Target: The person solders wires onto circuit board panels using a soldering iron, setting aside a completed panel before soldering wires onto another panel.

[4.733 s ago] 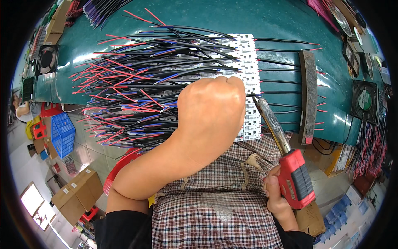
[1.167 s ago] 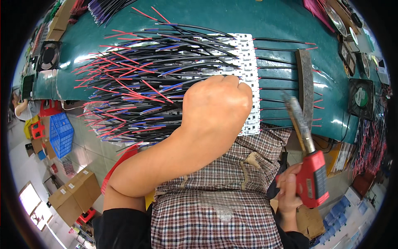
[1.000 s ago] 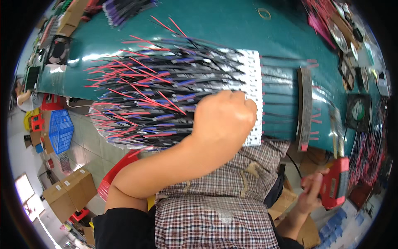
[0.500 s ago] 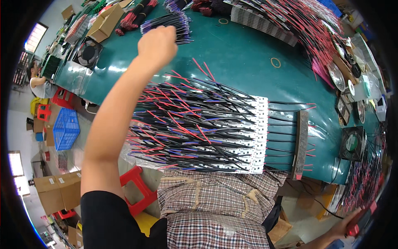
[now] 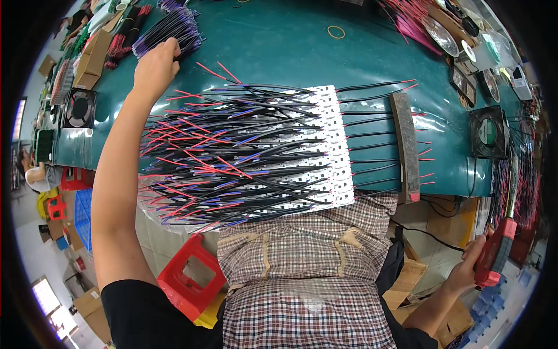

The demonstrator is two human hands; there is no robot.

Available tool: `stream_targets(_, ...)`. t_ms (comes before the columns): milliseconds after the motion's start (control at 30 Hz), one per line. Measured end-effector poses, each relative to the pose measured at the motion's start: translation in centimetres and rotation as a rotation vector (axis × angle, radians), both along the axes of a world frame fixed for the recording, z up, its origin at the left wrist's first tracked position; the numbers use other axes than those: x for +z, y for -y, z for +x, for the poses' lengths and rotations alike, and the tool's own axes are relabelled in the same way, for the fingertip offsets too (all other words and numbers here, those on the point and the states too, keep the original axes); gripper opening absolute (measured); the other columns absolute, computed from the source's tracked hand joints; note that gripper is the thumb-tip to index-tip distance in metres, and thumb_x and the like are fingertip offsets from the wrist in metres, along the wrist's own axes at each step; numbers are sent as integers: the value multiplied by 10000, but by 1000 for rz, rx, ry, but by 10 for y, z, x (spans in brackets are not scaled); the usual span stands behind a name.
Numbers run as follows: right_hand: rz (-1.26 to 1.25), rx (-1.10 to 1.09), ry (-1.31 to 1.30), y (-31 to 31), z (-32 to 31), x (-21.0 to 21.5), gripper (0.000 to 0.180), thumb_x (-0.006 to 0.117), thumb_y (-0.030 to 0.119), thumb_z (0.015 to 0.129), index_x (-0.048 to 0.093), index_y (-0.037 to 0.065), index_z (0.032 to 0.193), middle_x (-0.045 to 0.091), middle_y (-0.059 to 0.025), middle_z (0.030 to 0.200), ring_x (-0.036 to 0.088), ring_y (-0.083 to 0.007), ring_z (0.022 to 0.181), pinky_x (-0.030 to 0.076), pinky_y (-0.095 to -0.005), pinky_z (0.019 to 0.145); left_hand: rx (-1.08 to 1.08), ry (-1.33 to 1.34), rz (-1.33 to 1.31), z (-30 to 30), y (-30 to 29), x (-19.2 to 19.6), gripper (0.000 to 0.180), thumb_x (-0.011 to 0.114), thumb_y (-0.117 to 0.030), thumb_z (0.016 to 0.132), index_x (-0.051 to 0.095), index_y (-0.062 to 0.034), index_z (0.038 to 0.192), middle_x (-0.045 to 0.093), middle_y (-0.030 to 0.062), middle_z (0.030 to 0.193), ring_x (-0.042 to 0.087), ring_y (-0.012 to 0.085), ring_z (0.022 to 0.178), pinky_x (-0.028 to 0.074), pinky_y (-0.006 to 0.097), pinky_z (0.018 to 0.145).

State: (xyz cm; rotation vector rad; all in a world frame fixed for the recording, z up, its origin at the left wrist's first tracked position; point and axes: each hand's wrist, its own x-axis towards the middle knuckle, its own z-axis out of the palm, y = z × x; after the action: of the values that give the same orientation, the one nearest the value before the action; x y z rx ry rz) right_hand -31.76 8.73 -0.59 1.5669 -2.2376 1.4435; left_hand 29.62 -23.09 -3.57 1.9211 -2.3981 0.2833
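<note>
My left hand (image 5: 156,71) is closed at the near edge of a pile of black wires with purple ends (image 5: 168,32). Its fingertips point away, so whatever they pinch is hidden. At the lower right, my right hand (image 5: 464,272) grips a red-and-black soldering gun (image 5: 495,253), its metal tip pointing up and away. Between my arms lie white circuit boards (image 5: 334,145) joined in a block. Many black wires with red and blue ends (image 5: 226,145) spread leftward over them. Several more black wires run right, beneath a dark bar with a red end (image 5: 405,145).
A black fan (image 5: 488,132) stands at the table's right, another fan (image 5: 78,107) at its left. Loose wires hang by the right edge. A rubber band (image 5: 336,32) lies on the green table (image 5: 273,46). A red stool (image 5: 192,273) is below; a person sits far left.
The view has shifted, so the table contents appear further left and higher. My left hand has drawn back from over the wire pile to its near edge. The soldering gun has come up into fuller view.
</note>
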Motion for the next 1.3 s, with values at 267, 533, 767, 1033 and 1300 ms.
stream_targets(267,-4,34,142,6,32,-2,253,598,71,1021,592,-44,1247,555,-19,724,422,-49,558,314,-213,507,-50,-55,-181,10,-10,13,187,635,-138,934,673,-44,1091,655,159,1067,637,370,1030,515,469,848)
stream_targets(533,-18,176,358,2,32,-12,243,569,15,1010,556,-57,1242,513,-20,705,356,-45,505,348,-219,510,151,-1021,-164,-34,-46,91,323,482,-201,1061,661,-53,1284,475,-63,746,457,38,646,351,203,572)
stream_targets(767,48,344,578,5,63,-15,267,554,40,1010,551,-47,1262,568,-45,798,378,-45,510,372,-237,503,38,-995,349,-162,-165,116,215,559,-265,1033,589,-69,1117,477,-54,822,420,43,704,332,211,608)
stream_targets(1033,380,462,735,-14,95,-9,306,565,33,970,520,-42,1263,560,-74,823,407,-62,520,412,-241,551,-19,-929,476,-217,-215,60,103,685,-36,921,640,8,1002,624,26,730,529,70,623,434,254,557)
stream_targets(1300,669,433,567,-43,99,-17,148,674,-4,869,676,-28,1015,673,-114,909,662,-196,782,531,-331,697,-22,-733,183,-241,-216,32,135,766,-99,814,646,-37,799,638,55,662,597,216,544,449,334,513)
